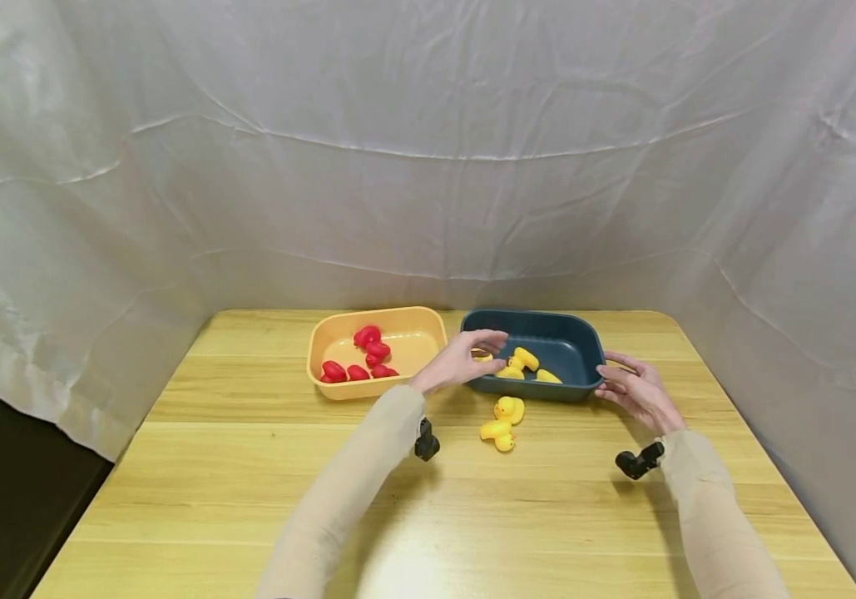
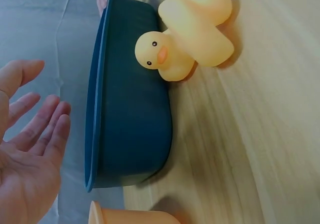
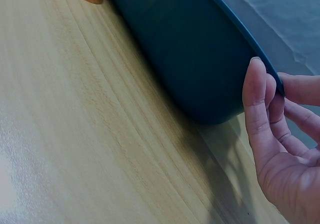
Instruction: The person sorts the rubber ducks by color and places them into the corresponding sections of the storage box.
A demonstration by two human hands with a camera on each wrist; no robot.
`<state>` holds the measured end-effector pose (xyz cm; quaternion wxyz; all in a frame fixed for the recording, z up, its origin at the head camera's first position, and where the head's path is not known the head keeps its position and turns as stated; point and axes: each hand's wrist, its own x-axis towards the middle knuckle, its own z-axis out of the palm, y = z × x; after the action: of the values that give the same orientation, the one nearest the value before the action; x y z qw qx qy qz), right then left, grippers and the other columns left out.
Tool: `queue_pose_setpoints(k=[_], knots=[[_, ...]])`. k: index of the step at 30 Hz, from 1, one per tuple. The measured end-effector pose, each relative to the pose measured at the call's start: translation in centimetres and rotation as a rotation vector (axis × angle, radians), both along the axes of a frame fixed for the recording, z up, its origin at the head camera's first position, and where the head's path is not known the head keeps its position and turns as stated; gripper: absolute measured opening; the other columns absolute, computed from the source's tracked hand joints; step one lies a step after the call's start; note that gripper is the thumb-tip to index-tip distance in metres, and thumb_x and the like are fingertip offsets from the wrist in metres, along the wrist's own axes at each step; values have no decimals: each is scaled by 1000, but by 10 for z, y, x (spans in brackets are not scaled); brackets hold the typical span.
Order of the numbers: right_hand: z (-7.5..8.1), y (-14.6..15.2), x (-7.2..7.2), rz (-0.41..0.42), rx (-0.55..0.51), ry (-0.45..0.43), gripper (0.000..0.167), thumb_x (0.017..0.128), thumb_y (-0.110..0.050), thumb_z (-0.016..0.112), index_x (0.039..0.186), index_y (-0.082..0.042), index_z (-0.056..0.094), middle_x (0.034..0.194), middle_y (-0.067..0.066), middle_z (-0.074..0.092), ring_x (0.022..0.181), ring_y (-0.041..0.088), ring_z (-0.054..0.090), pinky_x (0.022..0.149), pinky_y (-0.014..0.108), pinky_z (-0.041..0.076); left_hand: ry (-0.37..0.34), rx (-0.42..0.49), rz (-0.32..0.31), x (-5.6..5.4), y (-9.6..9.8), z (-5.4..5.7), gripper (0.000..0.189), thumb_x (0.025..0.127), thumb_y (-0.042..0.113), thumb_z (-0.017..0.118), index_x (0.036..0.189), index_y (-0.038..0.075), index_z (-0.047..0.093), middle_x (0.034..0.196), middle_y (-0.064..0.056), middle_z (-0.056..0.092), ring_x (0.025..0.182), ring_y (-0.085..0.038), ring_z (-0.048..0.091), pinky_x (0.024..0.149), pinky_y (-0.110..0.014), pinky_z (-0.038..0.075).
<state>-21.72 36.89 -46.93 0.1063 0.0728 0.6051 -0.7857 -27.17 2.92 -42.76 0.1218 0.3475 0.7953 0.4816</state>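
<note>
My left hand [image 1: 465, 359] hovers over the left end of a dark blue plastic bin [image 1: 562, 343], fingers spread and loosely bent. Its palm [image 2: 27, 174] shows nothing held. At the bin's right end, my right hand [image 1: 640, 389] holds the rim [image 3: 267, 64], fingers on both sides of it. Inside the bin lie several yellow rubber ducks [image 1: 525, 358], partly hidden by the front wall and my left hand. On the table just before the bin sit a yellow duck [image 1: 509, 409] and another, tipped-over duck [image 1: 497, 430], touching each other.
A light orange bin [image 1: 428, 329] with several red rubber ducks [image 1: 368, 335] stands left of the blue one. Both are near the back edge of the wooden table [image 1: 210, 466]. Pale curtains [image 1: 442, 208] hang behind and at the sides.
</note>
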Motion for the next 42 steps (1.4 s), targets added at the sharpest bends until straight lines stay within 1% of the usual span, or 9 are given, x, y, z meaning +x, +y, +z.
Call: queue_pose_setpoints(k=[3,9,15,22,24,27,29,38,42], knots=[[0,0,0,2,6,-3,68,101,-5,58,156,3,19,85,0,70,69,10,67,69,23,63,11,6,-7,2,-3,-1,51,94,12,71,140,1,55,129,-20,65,123,-36,60,109,-48,51],[1,0,0,1,11,-4,70,100,-6,59,156,3,18,86,-1,69,69,10,67,69,24,63,19,17,-33,11,-9,-3,46,92,10,72,135,-1,58,121,-27,64,116,-38,62,106,-51,53],[0,1,0,-3,8,-5,65,100,-6,60,153,2,24,86,-1,69,69,11,68,69,24,63,52,-25,-39,23,-15,-5,45,91,12,74,132,-2,60,116,-25,66,109,-32,65,103,-41,56],[0,0,0,-3,9,-6,65,100,-6,59,154,2,22,86,-1,69,69,10,67,69,24,63,30,-34,-58,32,-21,-12,41,91,9,74,127,-8,61,112,-26,67,106,-36,66,100,-51,56],[0,0,0,-3,8,-6,65,101,-5,59,154,2,22,85,-1,69,69,10,67,69,24,63,34,-54,-48,34,-22,-15,39,91,10,74,125,-6,63,110,-23,69,103,-32,68,98,-45,58],[0,0,0,-2,5,-4,63,101,-5,58,153,2,23,85,-1,69,69,10,67,69,24,63,45,-102,-27,38,-24,-20,39,91,16,76,123,-3,65,106,-14,71,99,-22,70,94,-30,60],[-1,0,-1,-2,2,-3,62,101,-5,59,152,1,24,85,-1,69,69,10,67,69,24,63,38,-119,-22,40,-25,-23,41,90,19,77,123,-2,65,105,-12,71,98,-19,70,92,-25,59],[-1,1,-1,0,-6,2,59,100,-5,59,150,0,27,85,0,70,69,11,68,70,24,63,-58,-108,-35,46,-24,-35,42,90,24,77,122,0,64,109,-14,70,97,-16,70,88,-20,59],[-2,1,0,-1,-2,8,59,100,-5,59,150,1,27,85,0,70,69,11,67,69,24,63,-72,-108,-40,47,-22,-41,41,89,22,78,121,1,63,109,-14,69,96,-16,71,88,-19,59]])
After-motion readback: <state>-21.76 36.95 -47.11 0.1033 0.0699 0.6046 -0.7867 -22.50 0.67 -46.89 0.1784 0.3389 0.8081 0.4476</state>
